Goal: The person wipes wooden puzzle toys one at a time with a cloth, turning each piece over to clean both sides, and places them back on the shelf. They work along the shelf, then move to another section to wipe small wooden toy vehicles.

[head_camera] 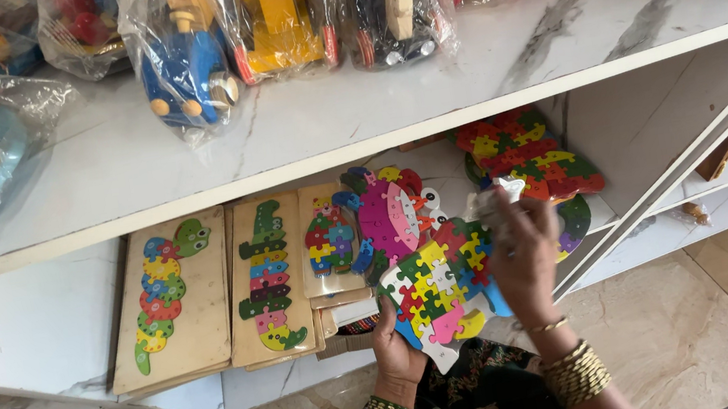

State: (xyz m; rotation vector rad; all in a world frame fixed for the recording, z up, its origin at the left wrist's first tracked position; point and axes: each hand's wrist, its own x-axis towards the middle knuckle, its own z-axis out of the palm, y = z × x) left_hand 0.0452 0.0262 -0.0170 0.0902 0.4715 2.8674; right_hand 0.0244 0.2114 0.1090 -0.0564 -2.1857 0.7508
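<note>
My left hand [396, 350] grips the lower edge of a multicoloured animal-shaped jigsaw puzzle [438, 294], holding it tilted in front of the lower shelf. My right hand [522, 258] rests on the puzzle's right side, its fingers closed on a pale crumpled cloth [490, 206] pressed against the puzzle. Both wrists wear gold bangles. Just behind the held puzzle lie a pink crab-like puzzle [389, 215] and a red, green and yellow puzzle [530, 157] on the shelf.
Two wooden puzzle boards [173, 298] with caterpillar and crocodile shapes lie at the left of the white marble lower shelf [21, 329]. The upper shelf [369, 104] carries plastic-wrapped wooden toy vehicles [184, 68]. Beige floor tiles [685, 330] lie below.
</note>
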